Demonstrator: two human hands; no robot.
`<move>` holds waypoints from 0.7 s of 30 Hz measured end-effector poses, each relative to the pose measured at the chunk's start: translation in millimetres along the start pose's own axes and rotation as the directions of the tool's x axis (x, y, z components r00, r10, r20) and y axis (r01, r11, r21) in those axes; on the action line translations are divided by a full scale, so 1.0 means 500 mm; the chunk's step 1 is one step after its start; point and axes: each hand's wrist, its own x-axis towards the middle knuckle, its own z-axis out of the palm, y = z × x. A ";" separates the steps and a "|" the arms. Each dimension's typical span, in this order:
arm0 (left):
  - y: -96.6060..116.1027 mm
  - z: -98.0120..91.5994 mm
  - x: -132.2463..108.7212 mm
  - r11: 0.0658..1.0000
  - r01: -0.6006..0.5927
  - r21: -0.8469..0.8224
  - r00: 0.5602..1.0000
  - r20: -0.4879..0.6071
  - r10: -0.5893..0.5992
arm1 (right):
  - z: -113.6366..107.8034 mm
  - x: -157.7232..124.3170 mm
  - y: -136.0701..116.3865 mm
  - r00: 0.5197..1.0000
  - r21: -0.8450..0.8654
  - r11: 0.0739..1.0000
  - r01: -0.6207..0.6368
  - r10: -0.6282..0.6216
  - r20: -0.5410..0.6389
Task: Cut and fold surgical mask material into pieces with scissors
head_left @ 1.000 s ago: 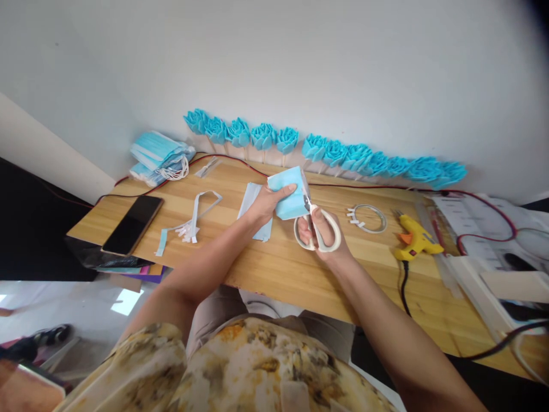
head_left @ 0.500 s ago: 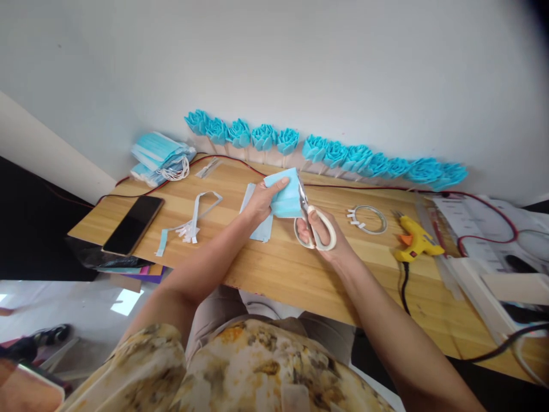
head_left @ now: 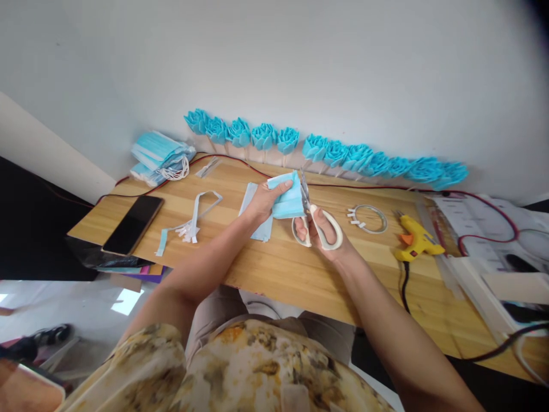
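Note:
Between the thumb and fingers of my left hand (head_left: 266, 200) is a light blue face mask (head_left: 288, 201), held above the table. My right hand (head_left: 328, 234) grips a pair of scissors (head_left: 328, 229) with cream handles, thumb and fingers through the loops. The handles are spread, and the blades lie at the mask's right edge. Beneath my left hand, a flat pale blue mask piece (head_left: 261, 230) rests on the wood, partly hidden by the hand. Cut mask strips (head_left: 195, 220) lie to the left, and a coil of ear loops (head_left: 372, 220) to the right.
Several blue fabric flowers (head_left: 263, 136) on sticks lean along the wall. A mask stack (head_left: 158, 151) and a phone (head_left: 134, 225) are on the left. At right lie a yellow glue gun (head_left: 418, 237) and a white box (head_left: 476, 292). A red-black cable (head_left: 351, 186) runs along the back.
The scissors' handles have spread wider, and my right hand has shifted slightly right. The mask's right edge now bends near the blades. My left hand has barely moved.

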 end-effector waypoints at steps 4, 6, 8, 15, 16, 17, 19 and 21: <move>-0.004 -0.002 0.004 1.000 -0.015 0.004 0.999 -0.044 0.015 | 0.004 -0.001 -0.008 1.000 -0.028 1.000 0.003 -0.003 -0.003; -0.006 -0.004 0.006 1.000 -0.029 -0.003 0.999 -0.040 0.029 | 0.007 -0.002 -0.010 1.000 -0.042 0.999 0.008 -0.009 -0.007; -0.007 -0.006 0.007 0.999 -0.035 -0.007 0.999 -0.023 0.035 | 0.007 -0.004 -0.011 1.000 -0.035 0.999 0.016 -0.017 -0.013; -0.007 -0.005 0.008 1.000 -0.008 -0.023 1.000 -0.021 0.007 | 0.004 -0.003 -0.005 0.999 -0.007 1.000 0.003 -0.003 -0.037; -0.005 -0.004 0.007 0.999 0.003 -0.035 1.000 -0.022 -0.004 | 0.004 -0.003 -0.004 0.999 -0.005 1.000 0.002 -0.002 -0.040; -0.004 -0.003 0.007 0.999 0.015 -0.047 1.000 -0.021 -0.016 | 0.005 -0.003 -0.004 0.999 -0.001 1.000 0.002 -0.002 -0.045; -0.001 -0.001 0.005 0.997 0.038 -0.063 0.999 -0.011 -0.039 | 0.006 -0.002 -0.004 0.999 0.009 1.000 -0.002 0.003 -0.048; 0.000 0.000 0.003 0.996 0.057 -0.068 0.998 0.006 -0.057 | 0.006 -0.002 -0.004 0.999 0.015 1.000 -0.001 0.001 -0.041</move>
